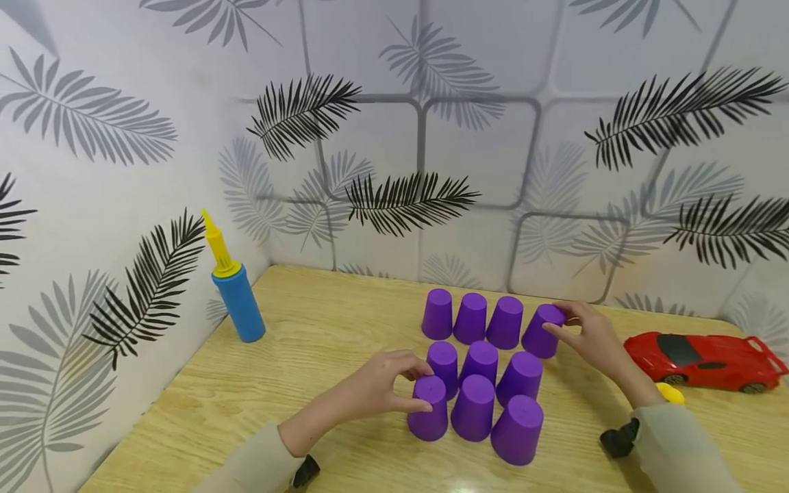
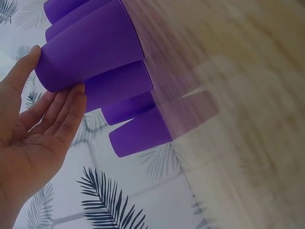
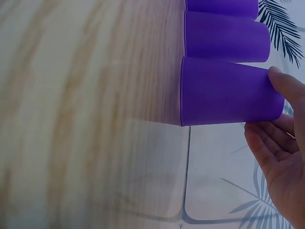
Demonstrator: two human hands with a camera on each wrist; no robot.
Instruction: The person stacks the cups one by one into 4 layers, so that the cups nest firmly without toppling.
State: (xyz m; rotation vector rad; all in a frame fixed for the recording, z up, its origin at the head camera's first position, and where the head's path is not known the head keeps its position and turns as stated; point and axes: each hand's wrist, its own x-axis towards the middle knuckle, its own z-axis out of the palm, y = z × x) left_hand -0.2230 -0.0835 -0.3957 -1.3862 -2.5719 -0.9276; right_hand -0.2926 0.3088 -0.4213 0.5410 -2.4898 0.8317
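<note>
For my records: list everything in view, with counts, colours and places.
Table: 1, light wood, across the foreground
Cups: 10, purple, inverted in rows of four, three, three
Pump: 1, blue and yellow, at left
Toy car: 1, red, at right
Small object: 1, yellow, at right, partly hidden
Wall: 1, pale, leaf-patterned, behind
Wrist pieces: 2, black, one per side
Sleeves: 2, pale, one per side
Left hand: 1, gripping the front-left cup
Right hand: 1, gripping the back-right cup
</note>
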